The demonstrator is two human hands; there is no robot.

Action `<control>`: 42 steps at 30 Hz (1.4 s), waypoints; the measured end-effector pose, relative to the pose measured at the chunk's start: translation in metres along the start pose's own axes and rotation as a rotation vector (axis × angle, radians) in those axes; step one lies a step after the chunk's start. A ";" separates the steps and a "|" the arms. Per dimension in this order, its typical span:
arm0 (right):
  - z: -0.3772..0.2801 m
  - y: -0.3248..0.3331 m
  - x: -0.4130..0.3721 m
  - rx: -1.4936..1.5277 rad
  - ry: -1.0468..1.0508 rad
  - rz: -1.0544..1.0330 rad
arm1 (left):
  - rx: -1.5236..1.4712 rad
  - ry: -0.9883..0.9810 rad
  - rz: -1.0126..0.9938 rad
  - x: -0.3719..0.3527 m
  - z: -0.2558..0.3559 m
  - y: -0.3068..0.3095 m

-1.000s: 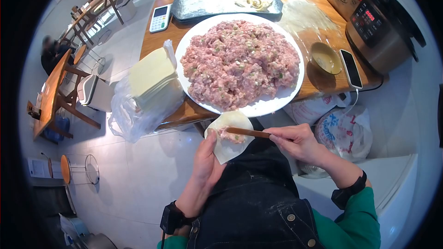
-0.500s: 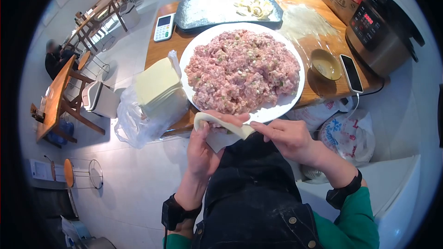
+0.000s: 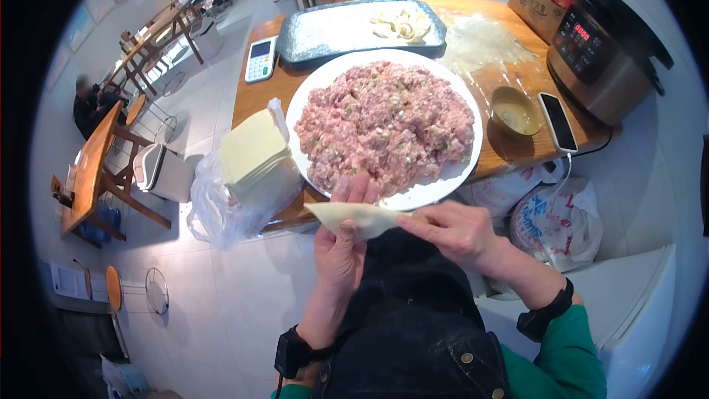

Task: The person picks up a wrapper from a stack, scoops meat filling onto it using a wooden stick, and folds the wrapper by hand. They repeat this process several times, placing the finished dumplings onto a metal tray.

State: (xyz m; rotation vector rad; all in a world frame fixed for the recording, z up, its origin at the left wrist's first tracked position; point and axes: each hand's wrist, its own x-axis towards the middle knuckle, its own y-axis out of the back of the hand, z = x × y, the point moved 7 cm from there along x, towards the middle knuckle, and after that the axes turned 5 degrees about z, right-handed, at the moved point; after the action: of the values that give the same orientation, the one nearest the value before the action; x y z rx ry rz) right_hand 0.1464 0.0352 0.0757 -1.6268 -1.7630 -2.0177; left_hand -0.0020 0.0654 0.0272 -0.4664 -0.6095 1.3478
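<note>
A pale wonton wrapper (image 3: 353, 219), folded over lengthwise, lies across my two hands just in front of the plate. Its left part rests in my left hand (image 3: 341, 251), thumb pressed on the near face and fingers behind it. At its right end, my right hand (image 3: 459, 233) pinches the corner between thumb and forefinger. Pinkish minced meat (image 3: 388, 122) with green bits is heaped on a large white plate (image 3: 425, 196) right beyond the hands. To the left, a stack of square wrappers (image 3: 255, 148) sits on a clear plastic bag (image 3: 214, 207). Any filling inside the fold is hidden.
Behind the plate stands a floured tray (image 3: 325, 29) with several folded wontons (image 3: 401, 25). A card terminal (image 3: 260, 59) lies at left. A small bowl (image 3: 515, 112), a charging phone (image 3: 557, 123) and an electric cooker (image 3: 602, 55) occupy the right. Plastic bags (image 3: 554, 218) hang below.
The wrapper was curled open with meat showing inside; now its edge is folded over and the meat is covered. My right fingers have closed on its right end.
</note>
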 end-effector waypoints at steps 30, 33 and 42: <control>0.070 -0.017 -0.016 0.640 -0.903 -0.122 | 0.364 0.197 0.128 0.005 -0.019 0.013; 0.057 -0.021 -0.023 0.816 -1.006 -0.004 | 0.141 0.235 0.202 0.001 -0.024 0.022; 0.010 -0.065 -0.023 0.920 -0.825 0.288 | -0.636 0.246 0.309 -0.004 -0.038 0.013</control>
State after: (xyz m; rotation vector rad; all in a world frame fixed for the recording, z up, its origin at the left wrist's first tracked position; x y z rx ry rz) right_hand 0.1253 0.0528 0.0121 -2.1932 -1.9590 -0.2257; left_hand 0.0127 0.0654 -0.0104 -1.2650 -0.7780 1.3389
